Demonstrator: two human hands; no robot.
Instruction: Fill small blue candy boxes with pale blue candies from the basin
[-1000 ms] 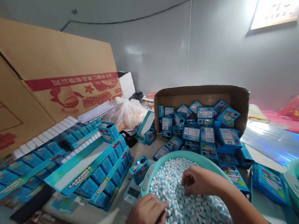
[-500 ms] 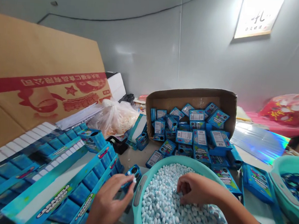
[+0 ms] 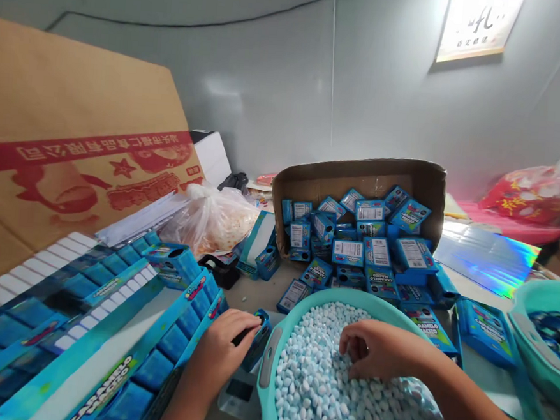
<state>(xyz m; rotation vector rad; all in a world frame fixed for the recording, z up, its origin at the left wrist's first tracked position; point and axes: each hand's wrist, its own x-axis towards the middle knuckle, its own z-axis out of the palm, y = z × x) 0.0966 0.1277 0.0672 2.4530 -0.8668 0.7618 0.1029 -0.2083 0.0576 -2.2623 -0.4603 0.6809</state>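
A turquoise basin (image 3: pixel 272 363) full of small white and pale-blue candies (image 3: pixel 314 372) stands in front of me. My right hand (image 3: pixel 376 348) dips into the candies with its fingers curled together. What its fingertips hold is hidden. Left of the basin rim stands a small blue box (image 3: pixel 262 343) with a dark opening in its top. My left hand (image 3: pixel 225 344) bends over that box, its fingers drawn together at the opening. No candy shows between those fingers from this angle.
A cardboard carton (image 3: pixel 359 171) on its side spills many blue boxes behind the basin. Display trays (image 3: pixel 121 346) with rows of blue boxes fill the left, beside a large carton (image 3: pixel 77 93). Another turquoise basin (image 3: pixel 542 299) stands right. A plastic bag (image 3: pixel 212 215) lies behind.
My left hand has moved up and right, from holding a white candy to the top of the small box. The candy is out of sight. My right hand stays among the candies.
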